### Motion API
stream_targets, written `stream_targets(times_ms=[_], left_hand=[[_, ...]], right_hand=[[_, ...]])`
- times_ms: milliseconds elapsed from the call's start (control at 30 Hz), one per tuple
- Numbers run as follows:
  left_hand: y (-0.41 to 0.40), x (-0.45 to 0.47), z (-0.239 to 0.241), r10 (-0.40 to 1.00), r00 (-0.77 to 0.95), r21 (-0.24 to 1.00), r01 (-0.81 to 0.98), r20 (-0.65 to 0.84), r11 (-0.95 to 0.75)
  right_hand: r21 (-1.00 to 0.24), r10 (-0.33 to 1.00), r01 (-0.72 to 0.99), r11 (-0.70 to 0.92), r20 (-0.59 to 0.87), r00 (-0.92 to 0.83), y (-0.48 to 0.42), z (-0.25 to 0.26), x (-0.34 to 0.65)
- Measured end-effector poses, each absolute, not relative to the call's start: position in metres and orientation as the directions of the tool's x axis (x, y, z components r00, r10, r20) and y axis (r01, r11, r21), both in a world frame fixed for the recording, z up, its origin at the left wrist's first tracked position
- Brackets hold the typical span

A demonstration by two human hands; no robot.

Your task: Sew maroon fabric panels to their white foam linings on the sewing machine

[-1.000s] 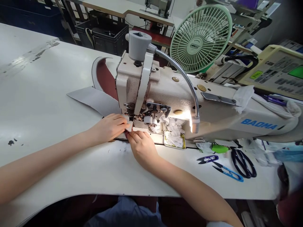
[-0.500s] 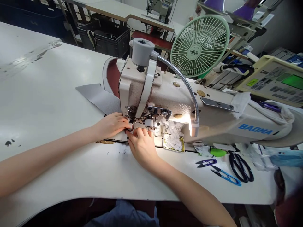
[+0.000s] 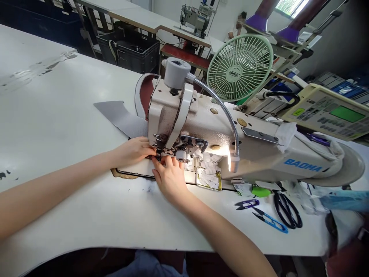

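Note:
My left hand [image 3: 133, 152] lies at the needle end of a sewing machine [image 3: 184, 111], fingers pressed together at the presser foot area. My right hand [image 3: 170, 177] is just beside it, in front of the needle, with thumb and fingers bent inward and the tips close to the left fingertips. What the fingertips pinch is small, dark and mostly hidden by the fingers and machine parts. Behind my left hand a grey fabric piece [image 3: 122, 117] lies on the white table [image 3: 72, 215], its near end running out of sight behind the machine head.
Right of my hands sits a small tray [image 3: 209, 181] of white labels. Farther right lie purple thread snips [image 3: 247, 204], blue thread snips [image 3: 272, 222] and black-handled scissors [image 3: 287, 211]. A green fan [image 3: 239, 69] and control panel [image 3: 331, 111] stand behind; a person [image 3: 238, 27] is in the background.
The view has tilted slightly, showing more of the background. Both hands stay at the needle area, with the left fingertips slightly nearer the right thumb. A pale bit at the left fingertips no longer shows.

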State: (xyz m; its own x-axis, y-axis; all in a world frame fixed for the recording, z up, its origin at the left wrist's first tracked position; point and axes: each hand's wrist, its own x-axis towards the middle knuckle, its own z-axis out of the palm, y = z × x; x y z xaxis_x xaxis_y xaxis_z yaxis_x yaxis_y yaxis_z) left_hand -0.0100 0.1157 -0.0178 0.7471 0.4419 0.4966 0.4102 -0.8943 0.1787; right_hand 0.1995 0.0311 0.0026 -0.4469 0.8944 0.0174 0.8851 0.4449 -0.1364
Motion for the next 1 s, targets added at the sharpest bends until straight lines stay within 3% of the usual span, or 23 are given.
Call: stream_targets(times_ms=[267,633,833,1000], left_hand=[[0.12,-0.008,-0.009,0.546,0.715,0.29,0.463,0.436,-0.837],[0.118,-0.009,-0.01,0.523,0.72,0.25,0.46,0.456,-0.852],[0.117,-0.015,-0.014,0.536,0.71,0.224,0.491,0.458,-0.842],[0.114,-0.02,-0.019,0.578,0.702,0.187,0.556,0.417,-0.81]], right_hand=[[-0.204,0.87,0.846,0.492,0.086,-0.485,0.029,0.001,0.202],[-0.174,0.796,0.777,0.605,0.153,-0.586,0.022,0.019,0.231],[-0.017,0.936,0.942,0.334,0.125,-0.33,0.036,0.041,0.269],[0.02,0.956,0.959,0.283,0.072,-0.284,0.04,0.03,0.273]])
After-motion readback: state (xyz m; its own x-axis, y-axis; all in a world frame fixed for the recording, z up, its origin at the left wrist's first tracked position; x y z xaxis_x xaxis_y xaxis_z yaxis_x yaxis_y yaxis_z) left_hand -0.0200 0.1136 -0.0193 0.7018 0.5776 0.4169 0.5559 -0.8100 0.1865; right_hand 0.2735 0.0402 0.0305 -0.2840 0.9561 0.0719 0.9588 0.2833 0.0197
